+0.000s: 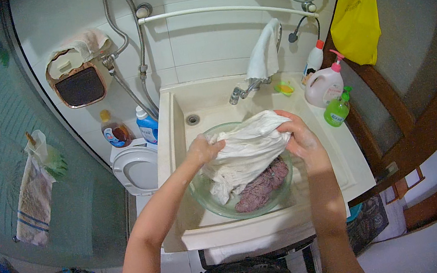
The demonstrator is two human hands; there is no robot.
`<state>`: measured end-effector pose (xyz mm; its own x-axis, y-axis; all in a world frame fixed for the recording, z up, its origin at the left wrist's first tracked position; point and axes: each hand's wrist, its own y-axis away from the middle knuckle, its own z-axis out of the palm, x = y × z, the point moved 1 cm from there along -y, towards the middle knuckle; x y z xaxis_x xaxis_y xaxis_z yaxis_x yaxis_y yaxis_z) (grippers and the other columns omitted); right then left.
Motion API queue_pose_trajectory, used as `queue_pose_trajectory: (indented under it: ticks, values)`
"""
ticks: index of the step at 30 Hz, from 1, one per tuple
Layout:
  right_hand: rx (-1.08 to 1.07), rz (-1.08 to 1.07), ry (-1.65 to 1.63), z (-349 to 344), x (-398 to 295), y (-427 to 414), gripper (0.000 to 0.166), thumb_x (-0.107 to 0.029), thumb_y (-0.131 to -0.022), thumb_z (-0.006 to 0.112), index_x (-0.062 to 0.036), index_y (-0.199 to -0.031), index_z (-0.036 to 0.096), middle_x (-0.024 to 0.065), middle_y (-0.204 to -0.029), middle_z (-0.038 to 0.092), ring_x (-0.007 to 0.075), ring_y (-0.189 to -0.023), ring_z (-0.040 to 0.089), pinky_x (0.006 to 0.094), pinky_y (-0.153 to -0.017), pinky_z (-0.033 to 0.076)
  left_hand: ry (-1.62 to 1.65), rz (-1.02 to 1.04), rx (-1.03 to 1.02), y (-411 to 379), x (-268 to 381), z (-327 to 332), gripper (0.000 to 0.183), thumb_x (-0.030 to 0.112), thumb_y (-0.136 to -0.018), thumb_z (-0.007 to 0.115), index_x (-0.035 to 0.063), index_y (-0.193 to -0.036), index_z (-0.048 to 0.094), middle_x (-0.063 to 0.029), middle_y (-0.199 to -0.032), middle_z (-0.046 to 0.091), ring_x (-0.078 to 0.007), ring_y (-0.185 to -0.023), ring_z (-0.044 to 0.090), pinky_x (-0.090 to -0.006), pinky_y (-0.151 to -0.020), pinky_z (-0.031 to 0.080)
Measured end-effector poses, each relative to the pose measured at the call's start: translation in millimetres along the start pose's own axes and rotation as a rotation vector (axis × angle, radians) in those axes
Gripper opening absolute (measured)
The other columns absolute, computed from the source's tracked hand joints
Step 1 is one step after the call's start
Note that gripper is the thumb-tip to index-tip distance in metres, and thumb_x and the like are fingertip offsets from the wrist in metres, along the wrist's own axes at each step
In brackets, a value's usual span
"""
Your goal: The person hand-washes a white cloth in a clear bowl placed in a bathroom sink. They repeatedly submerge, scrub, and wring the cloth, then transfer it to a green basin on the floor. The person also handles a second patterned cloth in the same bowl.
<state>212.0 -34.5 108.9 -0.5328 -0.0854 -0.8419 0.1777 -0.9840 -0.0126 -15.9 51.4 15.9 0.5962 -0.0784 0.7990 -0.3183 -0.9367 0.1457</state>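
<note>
A wet white cloth garment is stretched between my two hands over a translucent green basin. My left hand grips its left end, and my right hand has hold of the upper right end. The lower folds of the cloth hang down into the basin. Beside them in the basin lies a crumpled red-and-white checked cloth. The basin stands in a cream-coloured sink, whose drain shows at the back left.
A faucet with a white cloth draped over it rises behind the basin. Pump bottles, one pink and one green, stand on the right ledge. A toilet is at the left, with detergent bottles behind it.
</note>
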Motion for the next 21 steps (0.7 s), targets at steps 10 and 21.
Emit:
queue_pose_trajectory:
  ticks: [10, 21]
  values:
    - [0.331, -0.258, 1.780, 16.9, 5.3, -0.3, 0.042, 0.006, -0.061, 0.056, 0.0033, -0.102, 0.050, 0.0085, -0.095, 0.056, 0.0164, -0.086, 0.054, 0.0260, -0.074, 0.043, 0.550, 0.153, -0.292, 31.8, 76.8, -5.7, 0.035, 0.025, -0.066, 0.065, 0.0052, -0.089, 0.049, -0.0016, -0.080, 0.052, -0.0135, -0.074, 0.050, -0.0250, -0.065, 0.040]
    - [0.099, -0.242, 0.968, -10.0, 19.0, 1.2, 0.027, -0.002, -0.064, 0.053, -0.0039, -0.091, 0.059, 0.0084, -0.083, 0.059, 0.0180, -0.078, 0.055, 0.0309, -0.070, 0.042, 0.380, -0.094, 0.085, 5.3, 39.8, -10.2, 0.021, 0.021, -0.069, 0.051, 0.0014, -0.072, 0.059, -0.0031, -0.072, 0.057, -0.0177, -0.071, 0.052, -0.0284, -0.062, 0.042]
